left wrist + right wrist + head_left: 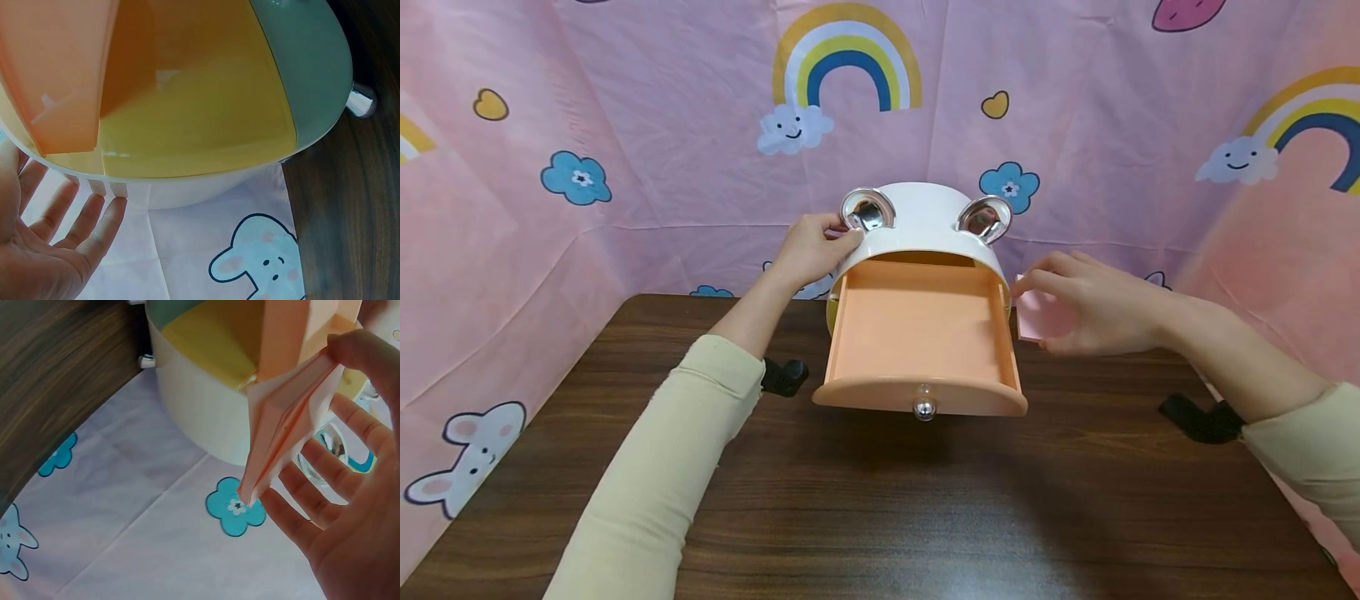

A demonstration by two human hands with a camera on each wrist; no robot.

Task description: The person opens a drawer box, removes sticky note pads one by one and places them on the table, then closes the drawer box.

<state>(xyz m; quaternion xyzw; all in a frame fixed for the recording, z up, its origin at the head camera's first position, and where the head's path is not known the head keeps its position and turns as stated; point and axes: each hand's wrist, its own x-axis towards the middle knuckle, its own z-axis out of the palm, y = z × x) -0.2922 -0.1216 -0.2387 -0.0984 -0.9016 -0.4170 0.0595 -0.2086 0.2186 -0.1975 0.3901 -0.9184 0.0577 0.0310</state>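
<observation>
A rounded white storage box (917, 212), with two shiny ear-like knobs on top, stands at the back of the table. Its peach drawer (917, 325) is pulled out and has nothing in it; a round silver knob (924, 409) sits on its front. My left hand (812, 248) rests on the box's left side by the left ear, and the fingertips (115, 203) touch the outer wall. To the right of the box, my right hand (1093, 304) pinches a thin pad of pink paper (284, 428), its layers slightly spread, between thumb and fingers.
The dark wooden table (880, 517) lies under the box. A pink patterned cloth (700, 125) hangs close behind the box and along both sides. Black wrist mounts (784, 377) stick out near the sleeves. Inside the box, a yellow compartment (200, 125) shows beside the drawer.
</observation>
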